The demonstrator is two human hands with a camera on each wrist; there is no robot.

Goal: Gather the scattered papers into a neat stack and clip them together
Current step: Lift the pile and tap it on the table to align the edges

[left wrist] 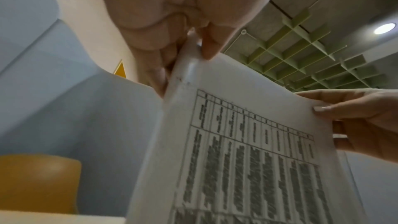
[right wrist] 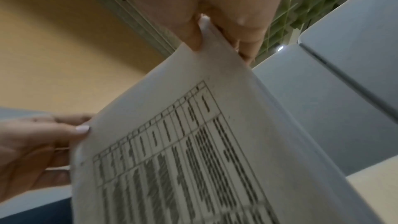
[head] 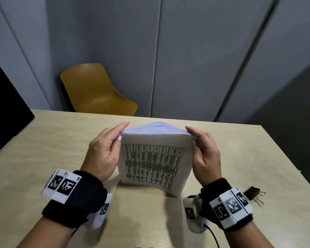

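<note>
Hands: left hand [head: 104, 151] | right hand [head: 205, 151] | each pinching upright paper stack [head: 152, 163] sides

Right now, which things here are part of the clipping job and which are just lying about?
Part of the job:
papers, held upright on the table by the left hand and right hand
binder clip, on the table beside the right wrist

Just about:
yellow chair
black panel
</note>
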